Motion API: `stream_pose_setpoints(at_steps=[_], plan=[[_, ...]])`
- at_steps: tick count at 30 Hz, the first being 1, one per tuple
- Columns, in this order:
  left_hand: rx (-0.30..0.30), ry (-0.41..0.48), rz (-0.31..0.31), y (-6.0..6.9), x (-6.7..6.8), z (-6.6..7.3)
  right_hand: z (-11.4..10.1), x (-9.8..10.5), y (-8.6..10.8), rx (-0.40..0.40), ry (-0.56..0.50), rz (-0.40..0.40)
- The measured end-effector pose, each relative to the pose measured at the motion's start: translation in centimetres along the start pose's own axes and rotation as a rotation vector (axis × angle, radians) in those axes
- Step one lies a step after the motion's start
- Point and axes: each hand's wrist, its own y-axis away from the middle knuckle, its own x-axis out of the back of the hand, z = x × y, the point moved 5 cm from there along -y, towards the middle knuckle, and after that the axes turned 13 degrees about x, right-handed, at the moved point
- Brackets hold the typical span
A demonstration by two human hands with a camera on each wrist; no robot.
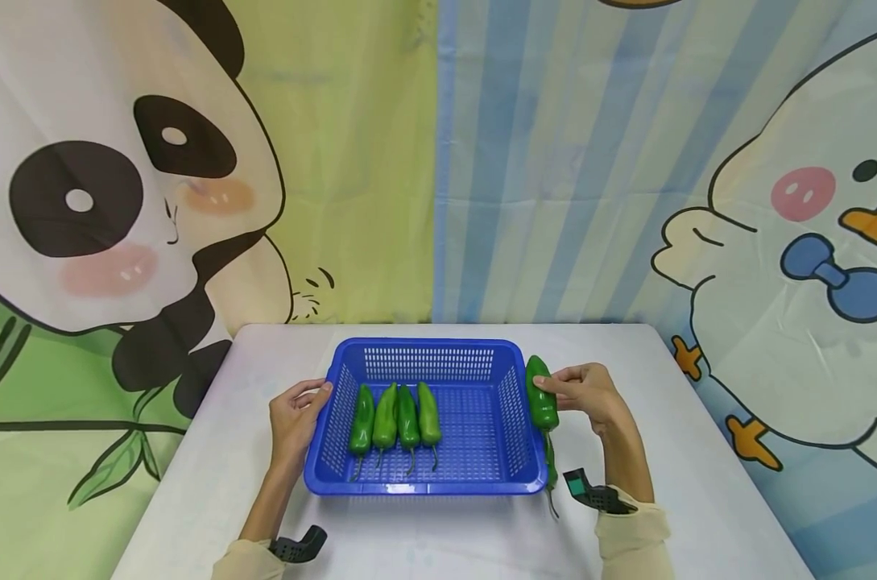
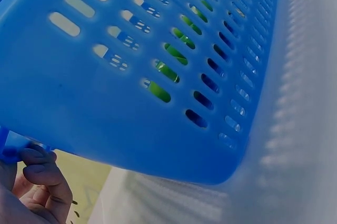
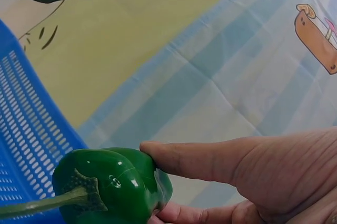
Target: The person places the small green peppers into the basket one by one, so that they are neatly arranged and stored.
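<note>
A blue plastic basket (image 1: 427, 488) with slotted walls stands on the white table. Several green chili peppers (image 1: 407, 419) lie side by side in its left half, stems toward the person. My left hand (image 1: 293, 419) grips the basket's left rim; curled fingers (image 2: 45, 174) show at that rim in the left wrist view. Just outside the right wall, my right hand (image 1: 590, 395) pinches a dark green chili pepper (image 1: 542, 407) between thumb and fingers, its stem pointing down toward the person. Another green pepper (image 1: 551, 467) lies beside the basket below it, partly hidden.
The white table (image 1: 452, 540) reaches back to a printed curtain (image 1: 366, 161) with a panda and a white bird. Black straps with small devices (image 1: 601, 495) sit on both wrists.
</note>
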Motion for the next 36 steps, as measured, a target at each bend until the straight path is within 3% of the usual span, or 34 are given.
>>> stream_pose_setpoints(at_steps=[13, 30, 36], plan=[[-0.01, 0.006, -0.005, 0.2, -0.1, -0.3, -0.1, -2.0, -0.7, 0.02, -0.085, -0.071], [-0.024, -0.002, 0.008, 0.1, 0.1, 0.2, -1.6, -6.4, -2.9, -0.021, -0.065, -0.093], [-0.019, 0.0, 0.001, 0.2, 0.0, 0.3, -1.2, -8.3, -3.4, -0.032, -0.058, -0.108]])
